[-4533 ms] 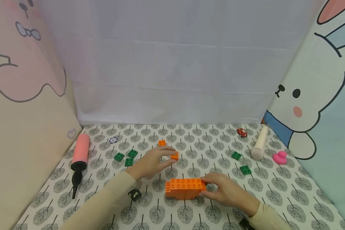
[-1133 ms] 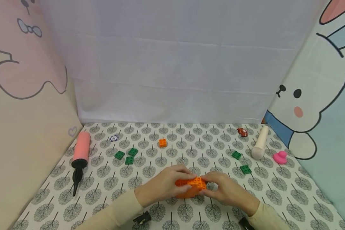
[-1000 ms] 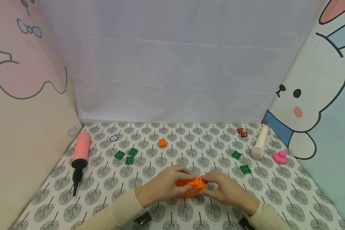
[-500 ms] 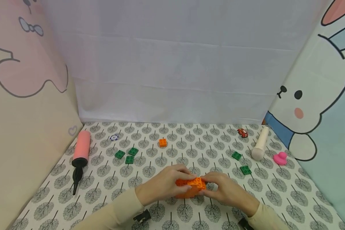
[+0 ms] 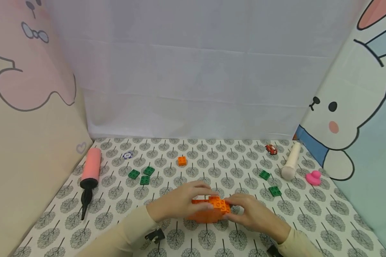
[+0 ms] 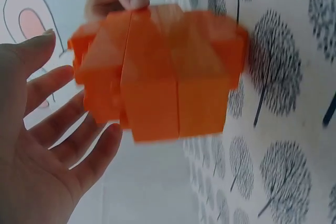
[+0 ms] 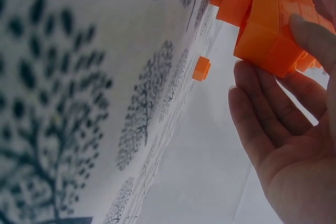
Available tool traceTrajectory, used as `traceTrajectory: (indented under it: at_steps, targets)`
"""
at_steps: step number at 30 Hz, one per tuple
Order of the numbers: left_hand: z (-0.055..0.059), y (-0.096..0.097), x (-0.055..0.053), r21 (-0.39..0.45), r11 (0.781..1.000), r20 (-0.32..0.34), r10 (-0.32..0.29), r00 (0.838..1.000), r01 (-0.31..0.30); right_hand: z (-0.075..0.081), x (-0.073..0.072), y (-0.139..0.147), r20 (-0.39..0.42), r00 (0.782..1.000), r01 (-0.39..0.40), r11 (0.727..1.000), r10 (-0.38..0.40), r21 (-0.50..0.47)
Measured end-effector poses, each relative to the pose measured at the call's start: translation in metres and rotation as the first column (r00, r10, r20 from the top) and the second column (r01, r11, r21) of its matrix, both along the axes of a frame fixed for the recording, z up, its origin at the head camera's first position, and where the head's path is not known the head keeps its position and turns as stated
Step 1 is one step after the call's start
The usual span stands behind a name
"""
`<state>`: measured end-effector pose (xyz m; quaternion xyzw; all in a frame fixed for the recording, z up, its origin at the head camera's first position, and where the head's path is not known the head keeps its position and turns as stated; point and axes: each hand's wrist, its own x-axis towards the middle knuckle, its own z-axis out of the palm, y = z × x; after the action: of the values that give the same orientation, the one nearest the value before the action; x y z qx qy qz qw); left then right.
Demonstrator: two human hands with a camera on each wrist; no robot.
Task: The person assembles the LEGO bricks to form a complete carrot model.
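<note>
A block of joined orange toy bricks (image 5: 206, 215) stands low over the front middle of the patterned cloth, with one brick (image 5: 214, 200) raised on top. My right hand (image 5: 254, 214) pinches its right end; in the right wrist view the thumb (image 7: 310, 35) lies on one side and fingers (image 7: 262, 90) reach under the other. At the block's left is my left hand (image 5: 177, 201). The left wrist view shows its fingers (image 6: 58, 129) spread and the thumb apart from the bricks (image 6: 157, 82). That hand partly covers the block's left part in the head view.
A loose orange brick (image 5: 182, 161) lies farther back. Green bricks (image 5: 144, 180) lie at left, others (image 5: 275, 191) at right. Around the sides are a pink hand pump (image 5: 91, 167), a blue-white chip (image 5: 127, 155), a red toy car (image 5: 271, 149), a white cylinder (image 5: 291, 162) and a pink duck (image 5: 313, 177).
The loose orange brick formerly by my left hand is gone from its spot, and a brick now tops the block. My left hand has just loosened and shifted slightly left; the right keeps its grip.
</note>
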<state>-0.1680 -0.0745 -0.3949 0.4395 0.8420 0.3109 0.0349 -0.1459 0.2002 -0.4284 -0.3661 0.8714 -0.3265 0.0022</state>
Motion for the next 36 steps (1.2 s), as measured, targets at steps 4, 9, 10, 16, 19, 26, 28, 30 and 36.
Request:
traceTrajectory:
  at_steps: [4, 9, 10, 16, 19, 26, 28, 30, 36]
  targets:
    - [0.005, -0.011, -0.021, -0.051, 0.995, -0.076, 0.078, 0.994, -0.082, 0.000, 0.000, 0.000, 0.009, 1.000, 0.014, 1.000, -0.014, 0.012]
    - [0.007, -0.029, -0.057, -0.136, 0.968, -0.196, 0.182, 0.964, -0.210, -0.001, 0.001, -0.001, 0.028, 0.999, 0.031, 0.999, -0.032, 0.040]
    - [0.006, -0.032, -0.063, -0.150, 0.960, -0.193, 0.207, 0.959, -0.238, -0.001, 0.001, -0.001, 0.032, 0.999, 0.034, 0.998, -0.035, 0.044]
    - [-0.009, -0.045, -0.095, -0.188, 0.905, -0.156, 0.357, 0.921, -0.382, -0.002, 0.002, -0.001, 0.033, 0.998, 0.043, 0.997, -0.045, 0.058]
    - [-0.019, -0.047, -0.104, -0.229, 0.866, -0.149, 0.419, 0.895, -0.444, -0.001, 0.003, -0.001, 0.040, 0.998, 0.044, 0.997, -0.046, 0.067]
    - [-0.031, -0.049, -0.112, -0.292, 0.824, -0.103, 0.478, 0.872, -0.486, 0.000, 0.003, -0.002, 0.034, 0.998, 0.041, 0.998, -0.043, 0.055]
    - [-0.033, -0.048, -0.114, -0.294, 0.823, -0.078, 0.486, 0.870, -0.486, 0.001, 0.003, -0.001, 0.024, 0.999, 0.043, 0.998, -0.044, 0.054]
    - [-0.036, -0.048, -0.115, -0.296, 0.826, -0.061, 0.485, 0.872, -0.480, 0.001, 0.002, -0.001, 0.023, 0.999, 0.042, 0.998, -0.044, 0.053]
    - [-0.045, -0.048, -0.119, -0.290, 0.846, -0.029, 0.460, 0.887, -0.448, 0.003, 0.002, -0.001, 0.024, 0.999, 0.046, 0.997, -0.047, 0.056]
